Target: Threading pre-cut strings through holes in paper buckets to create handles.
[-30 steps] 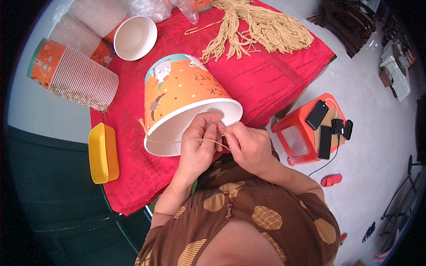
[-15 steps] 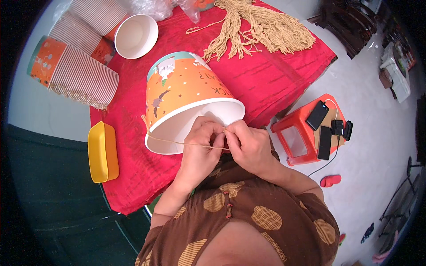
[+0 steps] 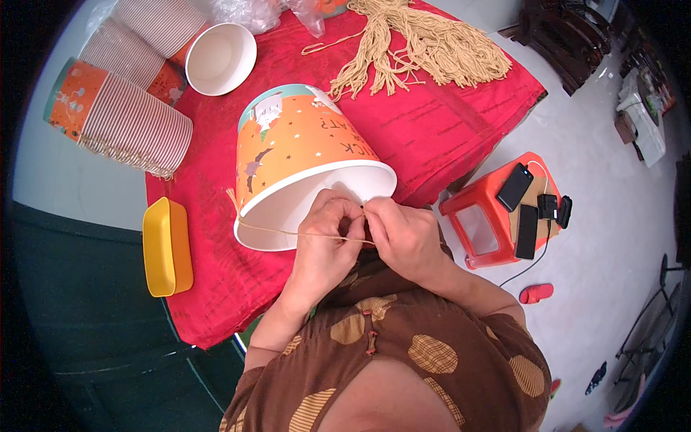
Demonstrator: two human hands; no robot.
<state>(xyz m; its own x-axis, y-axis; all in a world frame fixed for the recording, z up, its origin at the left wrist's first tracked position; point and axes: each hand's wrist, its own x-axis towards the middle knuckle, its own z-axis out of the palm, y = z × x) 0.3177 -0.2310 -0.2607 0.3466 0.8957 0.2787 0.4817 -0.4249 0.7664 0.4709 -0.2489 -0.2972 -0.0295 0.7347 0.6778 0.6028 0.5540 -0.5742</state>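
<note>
An orange printed paper bucket lies on its side, its white open mouth toward me. A thin tan cord runs from the left part of its rim, where a short frayed end sticks out, across to my hands. At the near rim, my left hand is closed with fingertips pinching the cord. Close beside it, my right hand also pinches, thumb and forefinger meeting the left fingertips. The bit of cord between the fingertips is mostly covered by the fingers.
Nested stacks of similar buckets stand at the left, near a single white-mouthed bucket. A yellow tray sits on the red tablecloth. Bundled tan cords lie at the back. A red stool holding phones stands right.
The hands stay almost in place, with the right fingertips shifting very slightly. The bucket has tilted or slid a tiny bit leftward.
</note>
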